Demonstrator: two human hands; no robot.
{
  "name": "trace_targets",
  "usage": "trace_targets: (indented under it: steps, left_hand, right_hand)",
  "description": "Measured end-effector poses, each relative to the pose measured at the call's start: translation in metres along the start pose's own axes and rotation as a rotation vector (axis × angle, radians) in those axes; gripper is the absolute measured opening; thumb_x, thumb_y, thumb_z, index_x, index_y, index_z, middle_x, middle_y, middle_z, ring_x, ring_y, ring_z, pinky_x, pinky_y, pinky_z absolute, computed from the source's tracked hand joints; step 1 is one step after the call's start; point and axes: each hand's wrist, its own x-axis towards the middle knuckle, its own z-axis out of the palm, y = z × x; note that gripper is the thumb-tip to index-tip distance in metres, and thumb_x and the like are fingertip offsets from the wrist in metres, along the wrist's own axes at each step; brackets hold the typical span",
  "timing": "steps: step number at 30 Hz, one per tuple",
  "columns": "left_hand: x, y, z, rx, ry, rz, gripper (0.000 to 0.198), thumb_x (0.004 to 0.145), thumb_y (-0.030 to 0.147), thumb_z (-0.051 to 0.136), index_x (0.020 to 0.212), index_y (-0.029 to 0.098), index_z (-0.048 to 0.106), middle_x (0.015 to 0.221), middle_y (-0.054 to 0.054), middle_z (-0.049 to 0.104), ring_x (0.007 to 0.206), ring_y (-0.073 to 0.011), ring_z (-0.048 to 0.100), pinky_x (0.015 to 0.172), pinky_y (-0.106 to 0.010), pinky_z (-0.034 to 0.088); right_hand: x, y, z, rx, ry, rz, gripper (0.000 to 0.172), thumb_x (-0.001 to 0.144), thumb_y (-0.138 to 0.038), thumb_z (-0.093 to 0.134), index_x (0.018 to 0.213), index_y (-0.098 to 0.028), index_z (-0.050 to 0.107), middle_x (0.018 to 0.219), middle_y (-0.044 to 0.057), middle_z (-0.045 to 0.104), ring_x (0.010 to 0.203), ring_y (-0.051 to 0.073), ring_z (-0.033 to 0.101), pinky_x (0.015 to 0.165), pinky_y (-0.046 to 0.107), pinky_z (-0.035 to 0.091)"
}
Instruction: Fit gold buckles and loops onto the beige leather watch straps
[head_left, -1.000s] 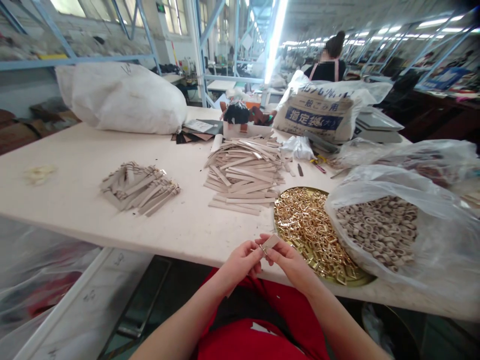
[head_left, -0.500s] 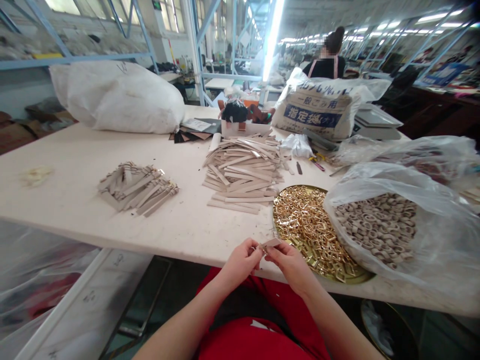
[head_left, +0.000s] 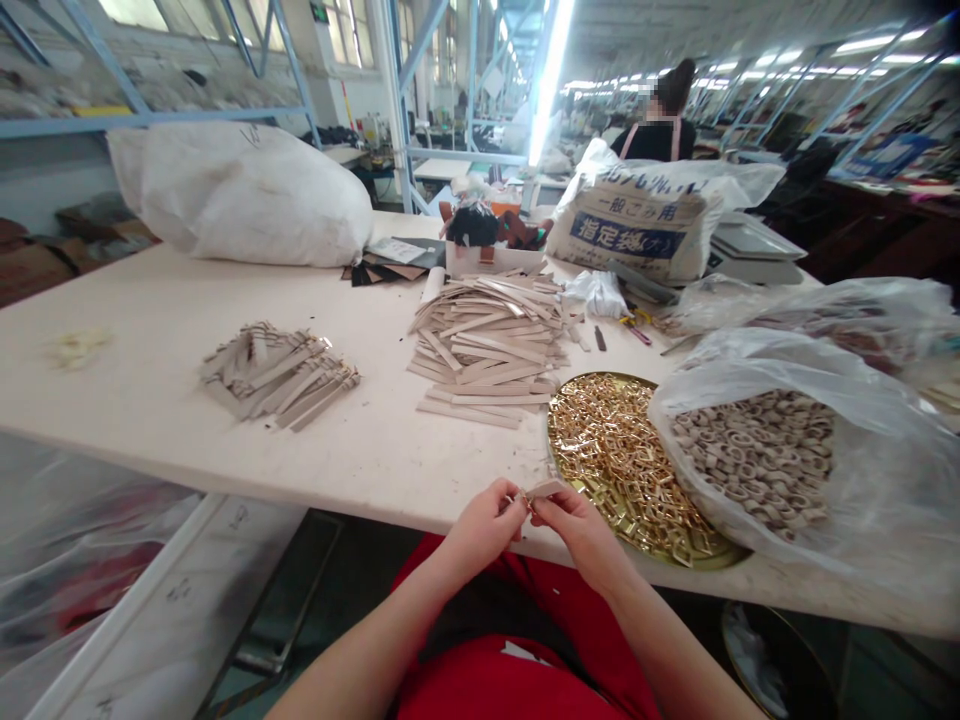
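Both my hands meet at the table's front edge. My left hand (head_left: pixel 491 520) pinches a small gold buckle, partly hidden by the fingers. My right hand (head_left: pixel 574 520) is closed on a beige strap (head_left: pixel 546 489) whose end meets the buckle. Just right of my hands lies a round tray (head_left: pixel 731 556) of gold buckles (head_left: pixel 615 430). Beside it an open plastic bag (head_left: pixel 862 400) holds many beige loops (head_left: pixel 750 460). Loose straps (head_left: pixel 487 340) are piled beyond my hands. A smaller pile of straps with gold buckles (head_left: pixel 281 375) sits to the left.
At the back stand a white sack (head_left: pixel 240 200), a printed bag (head_left: pixel 634 225) and a box (head_left: pixel 491 262) with dark items. Scissors (head_left: pixel 636 325) lie behind the tray. A person (head_left: pixel 664 120) is seen from behind in the distance. The table's edge (head_left: pixel 337 500) runs before me.
The camera view has shifted slightly. My hands stay together around the buckle and strap, with only a small change in the fingers and the strap's tilt.
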Motion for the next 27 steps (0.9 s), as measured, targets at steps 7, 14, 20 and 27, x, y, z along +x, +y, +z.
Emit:
trace_targets:
  steps: [7,14,20,27]
  left_hand:
    - [0.004,0.001,0.005,-0.11,-0.052,-0.018,0.034,0.079,0.052,0.043,0.079,0.017,0.043,0.053,0.006,0.047,0.042,-0.0067,0.042,0.043,-0.018,0.036]
    - [0.006,0.005,0.005,0.045,0.004,0.05,0.025,0.08,0.044,0.045,0.079,0.018,0.043,0.055,0.005,0.047,0.048,-0.0092,0.044,0.047,-0.019,0.036]
    - [0.002,0.01,-0.002,0.502,0.156,0.07,0.021,0.081,0.039,0.043,0.08,0.02,0.051,0.064,0.001,0.056,0.058,-0.0131,0.05,0.054,-0.021,0.032]
    - [-0.001,0.017,-0.001,0.761,0.09,0.091,0.035,0.085,0.046,0.033,0.09,0.021,0.057,0.077,-0.007,0.066,0.068,-0.0202,0.059,0.058,-0.025,0.034]
  right_hand:
    - [0.003,-0.004,0.002,0.204,-0.007,0.06,0.016,0.066,-0.034,0.069,0.074,-0.021,0.063,0.071,-0.001,0.06,0.062,0.013,0.052,0.062,0.028,0.044]
    - [0.006,-0.007,0.007,0.423,-0.075,0.198,0.016,0.068,-0.033,0.068,0.077,-0.021,0.062,0.074,0.0,0.064,0.064,0.012,0.057,0.06,0.025,0.046]
    - [0.006,-0.005,0.005,0.333,-0.048,0.22,0.021,0.066,-0.035,0.07,0.08,-0.021,0.063,0.084,0.001,0.065,0.071,0.013,0.059,0.063,0.025,0.046]
    - [0.004,-0.006,0.006,0.254,-0.014,0.137,0.031,0.063,-0.033,0.073,0.09,-0.022,0.062,0.081,0.0,0.063,0.072,0.014,0.058,0.067,0.028,0.045]
